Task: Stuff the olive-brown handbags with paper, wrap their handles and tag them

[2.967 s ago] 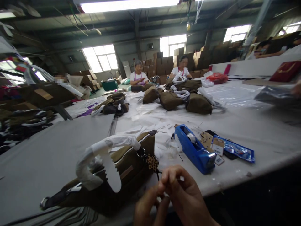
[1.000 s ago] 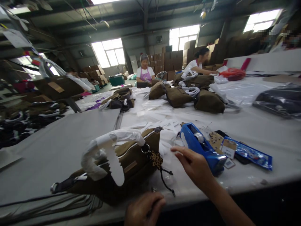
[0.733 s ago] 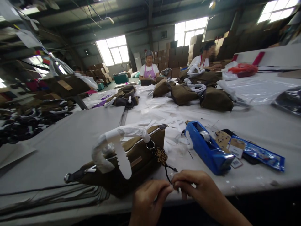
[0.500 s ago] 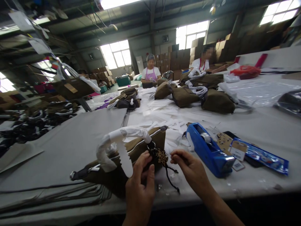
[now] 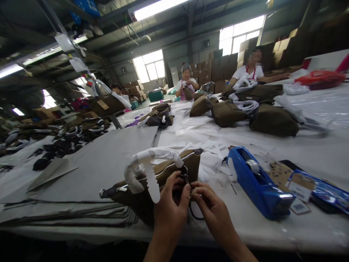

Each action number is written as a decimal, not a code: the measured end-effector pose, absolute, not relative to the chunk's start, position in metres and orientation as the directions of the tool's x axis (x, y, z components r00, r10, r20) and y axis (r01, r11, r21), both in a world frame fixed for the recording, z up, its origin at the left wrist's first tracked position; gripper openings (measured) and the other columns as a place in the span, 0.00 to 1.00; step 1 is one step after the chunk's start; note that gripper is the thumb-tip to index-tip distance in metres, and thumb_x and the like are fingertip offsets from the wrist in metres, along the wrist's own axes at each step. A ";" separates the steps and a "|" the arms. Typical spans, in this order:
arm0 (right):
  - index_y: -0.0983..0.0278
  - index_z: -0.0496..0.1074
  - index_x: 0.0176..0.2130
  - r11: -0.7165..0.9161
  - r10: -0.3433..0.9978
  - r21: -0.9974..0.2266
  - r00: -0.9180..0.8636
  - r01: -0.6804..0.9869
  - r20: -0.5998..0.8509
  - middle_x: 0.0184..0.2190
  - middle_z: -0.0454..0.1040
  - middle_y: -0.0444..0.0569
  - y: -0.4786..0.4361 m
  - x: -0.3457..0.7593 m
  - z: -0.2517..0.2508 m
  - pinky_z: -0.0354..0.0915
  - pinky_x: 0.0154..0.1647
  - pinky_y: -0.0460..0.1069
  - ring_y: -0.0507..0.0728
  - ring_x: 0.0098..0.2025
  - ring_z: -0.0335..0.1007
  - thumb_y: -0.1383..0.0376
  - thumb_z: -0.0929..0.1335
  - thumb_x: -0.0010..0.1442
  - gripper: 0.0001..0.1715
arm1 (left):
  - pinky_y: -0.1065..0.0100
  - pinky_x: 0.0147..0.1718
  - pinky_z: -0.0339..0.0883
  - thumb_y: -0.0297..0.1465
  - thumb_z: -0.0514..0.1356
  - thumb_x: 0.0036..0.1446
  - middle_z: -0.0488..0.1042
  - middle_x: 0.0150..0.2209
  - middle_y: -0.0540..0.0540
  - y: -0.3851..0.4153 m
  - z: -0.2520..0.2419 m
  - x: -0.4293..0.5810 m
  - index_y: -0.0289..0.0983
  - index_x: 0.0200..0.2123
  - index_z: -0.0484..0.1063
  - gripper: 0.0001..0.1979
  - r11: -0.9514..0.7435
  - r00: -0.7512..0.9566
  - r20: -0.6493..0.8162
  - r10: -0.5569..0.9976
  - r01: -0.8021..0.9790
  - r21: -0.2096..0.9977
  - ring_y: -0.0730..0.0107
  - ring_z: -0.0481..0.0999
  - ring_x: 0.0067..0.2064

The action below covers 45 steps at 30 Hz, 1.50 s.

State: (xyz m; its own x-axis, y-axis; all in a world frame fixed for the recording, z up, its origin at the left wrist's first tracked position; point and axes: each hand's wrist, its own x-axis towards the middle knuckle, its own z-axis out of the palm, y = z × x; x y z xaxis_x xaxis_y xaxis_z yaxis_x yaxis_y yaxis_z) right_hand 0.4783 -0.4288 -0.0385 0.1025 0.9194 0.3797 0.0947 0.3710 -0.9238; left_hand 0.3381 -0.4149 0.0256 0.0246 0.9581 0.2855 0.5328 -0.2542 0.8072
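An olive-brown handbag [image 5: 192, 163] lies before me, its zip running along the top and its handle [image 5: 152, 154] wrapped in white paper. From a dark ring [image 5: 184, 170] near the handle's right end hangs a charm chain [image 5: 187, 178]. My left hand [image 5: 173, 205] pinches the bag charm below that chain, thumb against fingers. Close against it, my right hand [image 5: 211, 207] has its fingertips pressed together on the same charm. The fingers hide most of the charm; a black cord [image 5: 195, 214] loops out beneath them.
A blue tape dispenser [image 5: 257, 185] stands to the right, beside paper tags [image 5: 300, 189] and a blue packet [image 5: 331, 193]. More brown bags [image 5: 274, 120] lie farther back. Flat dark-edged sheets [image 5: 81, 216] are stacked at front left. Co-workers sit across the table.
My right hand has moved left to meet my left hand at the charm. The leopard-print piece, visible before, is now covered by fingers. The view has swung left.
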 end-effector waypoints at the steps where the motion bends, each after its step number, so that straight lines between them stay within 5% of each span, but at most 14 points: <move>1: 0.59 0.75 0.37 0.369 0.921 -0.924 0.095 0.101 0.378 0.50 0.73 0.49 -0.429 0.481 -0.037 0.67 0.53 0.48 0.56 0.53 0.71 0.60 0.67 0.68 0.09 | 0.62 0.43 0.77 0.38 0.58 0.64 0.79 0.47 0.45 -0.415 0.024 0.339 0.42 0.55 0.68 0.17 -0.261 0.027 0.295 0.955 0.544 0.797 0.62 0.80 0.47; 5: 0.58 0.74 0.38 0.374 0.900 -0.912 0.171 0.167 0.401 0.50 0.74 0.48 -0.424 0.492 -0.032 0.70 0.46 0.47 0.56 0.52 0.71 0.60 0.66 0.69 0.08 | 0.58 0.46 0.75 0.33 0.58 0.62 0.78 0.47 0.44 -0.416 0.016 0.341 0.41 0.50 0.71 0.13 -0.294 0.022 0.348 0.937 0.587 0.754 0.61 0.80 0.46; 12: 0.59 0.74 0.40 0.426 0.740 -0.735 0.263 0.528 0.618 0.41 0.74 0.46 -0.403 0.501 -0.018 0.67 0.40 0.47 0.54 0.42 0.71 0.65 0.65 0.69 0.07 | 0.59 0.45 0.77 0.32 0.59 0.62 0.79 0.45 0.44 -0.415 0.011 0.339 0.40 0.50 0.73 0.13 -0.344 0.011 0.414 0.910 0.575 0.742 0.61 0.80 0.45; 18: 0.59 0.74 0.40 0.410 0.762 -0.719 0.222 0.561 0.608 0.42 0.74 0.45 -0.394 0.489 -0.014 0.66 0.42 0.48 0.55 0.44 0.72 0.65 0.65 0.69 0.06 | 0.67 0.35 0.78 0.32 0.60 0.61 0.79 0.43 0.44 -0.417 0.013 0.340 0.39 0.49 0.74 0.13 -0.362 0.008 0.434 0.901 0.564 0.742 0.63 0.81 0.43; 24: 0.58 0.74 0.41 0.395 0.735 -0.642 0.194 0.657 0.650 0.42 0.76 0.44 -0.401 0.481 -0.008 0.65 0.41 0.46 0.54 0.42 0.74 0.66 0.66 0.68 0.06 | 0.65 0.45 0.78 0.32 0.58 0.65 0.79 0.47 0.46 -0.417 0.012 0.330 0.42 0.49 0.74 0.10 -0.432 0.071 0.480 0.874 0.567 0.702 0.66 0.81 0.46; 28: 0.58 0.74 0.41 0.368 0.687 -0.560 0.189 0.743 0.702 0.42 0.77 0.43 -0.403 0.483 -0.005 0.64 0.39 0.46 0.54 0.41 0.75 0.66 0.66 0.68 0.06 | 0.62 0.52 0.74 0.29 0.56 0.67 0.78 0.50 0.46 -0.410 0.016 0.318 0.42 0.50 0.73 0.11 -0.529 0.108 0.625 0.773 0.654 0.541 0.65 0.80 0.50; 34: 0.59 0.75 0.41 0.398 0.716 -0.597 0.171 0.696 0.676 0.42 0.76 0.44 -0.400 0.478 -0.006 0.65 0.41 0.46 0.54 0.42 0.75 0.66 0.66 0.69 0.07 | 0.62 0.45 0.75 0.24 0.63 0.62 0.81 0.44 0.47 -0.399 0.023 0.318 0.40 0.45 0.77 0.10 -0.536 0.213 0.743 0.634 0.813 0.225 0.61 0.81 0.45; 42: 0.59 0.77 0.41 0.473 0.761 -0.682 0.132 0.558 0.635 0.40 0.77 0.45 -0.389 0.477 -0.006 0.68 0.44 0.46 0.53 0.42 0.75 0.66 0.67 0.68 0.07 | 0.62 0.43 0.74 0.24 0.66 0.59 0.81 0.42 0.51 -0.392 0.023 0.323 0.42 0.42 0.78 0.09 -0.488 0.196 0.691 0.696 0.835 0.254 0.61 0.81 0.42; 45: 0.56 0.78 0.45 0.464 0.759 -0.652 0.111 0.600 0.642 0.41 0.79 0.44 -0.395 0.492 -0.008 0.69 0.45 0.47 0.54 0.43 0.76 0.65 0.68 0.68 0.09 | 0.64 0.44 0.72 0.26 0.63 0.63 0.80 0.41 0.50 -0.395 0.028 0.314 0.42 0.40 0.76 0.05 -0.520 0.154 0.681 0.716 0.769 0.373 0.63 0.80 0.43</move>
